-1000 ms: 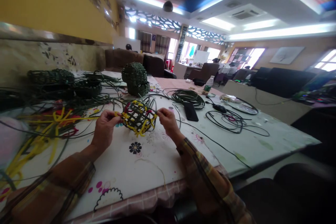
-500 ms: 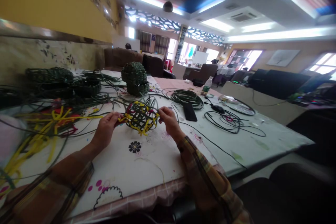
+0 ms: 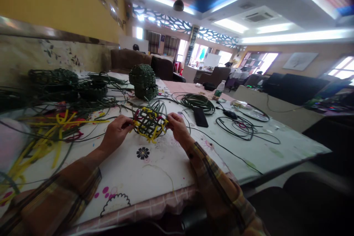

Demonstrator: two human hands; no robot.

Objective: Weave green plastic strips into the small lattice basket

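Note:
Between my hands is a small, open-mesh woven basket (image 3: 149,125) of dark green strips, with yellow and dark red ties along its edges. My left hand (image 3: 118,129) is closed at its left side, fingertips pinched against the edge by a yellow tie. On the opposite side my right hand (image 3: 177,125) grips the upper right edge between thumb and fingers. Long green strips arch up behind the basket. It is held just over the white flowered tablecloth (image 3: 132,177); whether it touches the cloth I cannot tell.
Yellow strips (image 3: 59,129) lie to the left, with dark green woven pieces (image 3: 55,81) behind. A finished-looking green woven form (image 3: 143,81) stands farther back. Right of it are a strip coil (image 3: 197,103), a phone (image 3: 200,117), a bottle (image 3: 219,90) and a black cable (image 3: 235,128).
My left hand has turned slightly and drawn in closer against the basket's left edge. The right hand keeps its hold, and the basket stays nearly in place.

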